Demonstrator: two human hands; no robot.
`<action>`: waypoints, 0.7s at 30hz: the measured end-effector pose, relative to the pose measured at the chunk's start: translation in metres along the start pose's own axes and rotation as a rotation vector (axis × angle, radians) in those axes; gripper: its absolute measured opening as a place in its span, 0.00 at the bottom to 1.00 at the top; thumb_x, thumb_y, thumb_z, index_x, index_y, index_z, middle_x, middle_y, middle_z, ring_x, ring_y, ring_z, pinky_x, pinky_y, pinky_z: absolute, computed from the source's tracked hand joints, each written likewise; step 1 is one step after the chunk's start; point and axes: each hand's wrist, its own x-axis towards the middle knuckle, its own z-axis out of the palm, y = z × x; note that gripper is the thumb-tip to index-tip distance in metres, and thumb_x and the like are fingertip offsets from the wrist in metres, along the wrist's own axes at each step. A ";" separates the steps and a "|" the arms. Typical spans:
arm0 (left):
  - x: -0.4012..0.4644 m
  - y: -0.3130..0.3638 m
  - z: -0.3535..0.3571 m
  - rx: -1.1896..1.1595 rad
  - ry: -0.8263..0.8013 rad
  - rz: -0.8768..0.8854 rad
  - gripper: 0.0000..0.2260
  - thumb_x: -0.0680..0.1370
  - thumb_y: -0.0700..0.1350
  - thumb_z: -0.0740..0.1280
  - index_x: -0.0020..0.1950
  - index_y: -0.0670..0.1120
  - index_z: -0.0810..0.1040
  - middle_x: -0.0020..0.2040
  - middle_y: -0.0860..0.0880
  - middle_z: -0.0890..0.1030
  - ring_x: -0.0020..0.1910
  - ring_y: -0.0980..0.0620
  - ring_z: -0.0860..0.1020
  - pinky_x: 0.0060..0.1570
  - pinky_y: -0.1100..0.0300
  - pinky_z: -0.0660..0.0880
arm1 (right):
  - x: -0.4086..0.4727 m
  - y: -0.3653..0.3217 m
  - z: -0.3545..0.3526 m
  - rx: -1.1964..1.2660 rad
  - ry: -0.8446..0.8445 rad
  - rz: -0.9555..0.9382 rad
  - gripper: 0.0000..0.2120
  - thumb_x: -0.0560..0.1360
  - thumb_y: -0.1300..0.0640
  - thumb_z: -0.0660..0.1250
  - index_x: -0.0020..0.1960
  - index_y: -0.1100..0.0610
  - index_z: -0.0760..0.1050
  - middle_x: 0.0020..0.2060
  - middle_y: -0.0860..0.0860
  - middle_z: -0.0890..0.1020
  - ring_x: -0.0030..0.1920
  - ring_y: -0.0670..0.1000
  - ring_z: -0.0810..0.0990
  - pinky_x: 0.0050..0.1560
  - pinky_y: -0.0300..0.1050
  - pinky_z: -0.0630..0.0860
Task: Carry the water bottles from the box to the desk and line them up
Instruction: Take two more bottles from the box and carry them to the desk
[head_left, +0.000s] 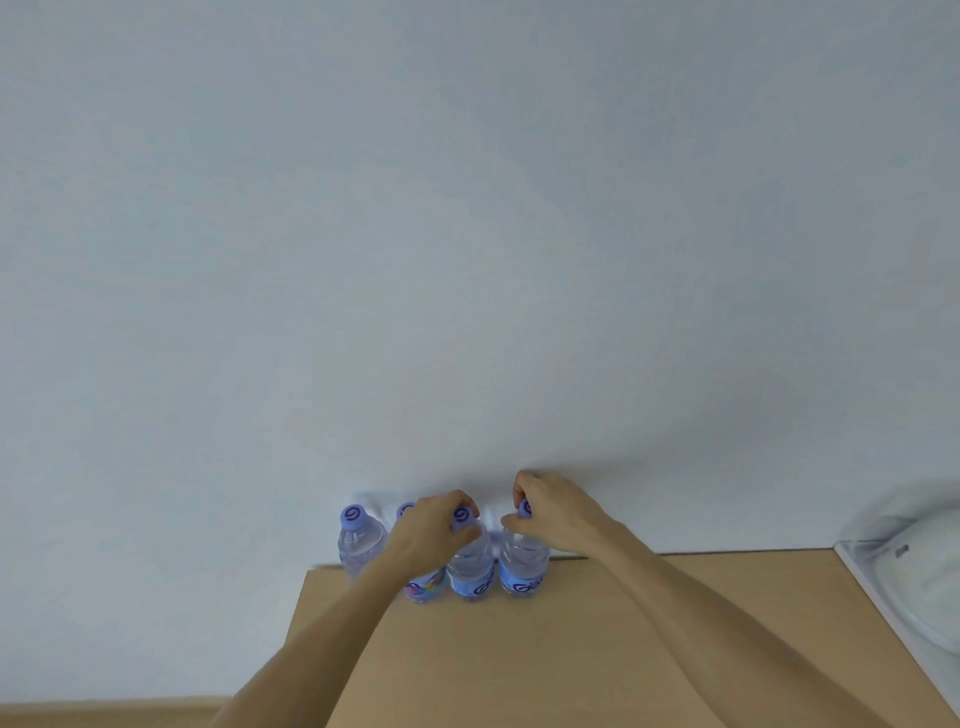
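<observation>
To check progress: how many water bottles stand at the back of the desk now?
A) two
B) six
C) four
C: four purple-capped water bottles stand in a row on the desk, the left hand and right hand each gripping one.

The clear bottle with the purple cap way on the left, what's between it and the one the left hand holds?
In the head view, another clear purple-capped bottle, mostly hidden behind the left hand.

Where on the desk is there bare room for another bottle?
Bare desk runs from the rightmost bottle to the white object at the edge. The back-left stretch is crowded: four bottles, the left hand and right hand gripping caps.
</observation>
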 end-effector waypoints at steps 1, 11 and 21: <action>0.001 -0.002 0.004 0.003 0.001 0.018 0.08 0.76 0.53 0.65 0.55 0.55 0.75 0.49 0.54 0.81 0.44 0.54 0.77 0.43 0.57 0.76 | 0.000 0.001 0.005 0.014 0.005 0.013 0.11 0.74 0.48 0.68 0.46 0.53 0.70 0.42 0.46 0.74 0.39 0.49 0.74 0.33 0.39 0.66; -0.005 -0.021 0.042 -0.187 0.170 0.037 0.16 0.77 0.50 0.66 0.64 0.57 0.69 0.43 0.55 0.72 0.39 0.57 0.74 0.38 0.59 0.74 | -0.005 0.013 0.052 0.226 0.190 0.106 0.14 0.74 0.45 0.69 0.47 0.52 0.68 0.45 0.46 0.73 0.41 0.48 0.75 0.42 0.42 0.74; -0.054 -0.039 0.094 -0.550 0.206 -0.158 0.10 0.79 0.43 0.64 0.55 0.54 0.66 0.44 0.57 0.75 0.34 0.53 0.77 0.34 0.52 0.78 | -0.054 0.049 0.098 0.456 -0.042 0.345 0.34 0.68 0.45 0.76 0.68 0.51 0.65 0.40 0.44 0.76 0.37 0.39 0.75 0.36 0.33 0.70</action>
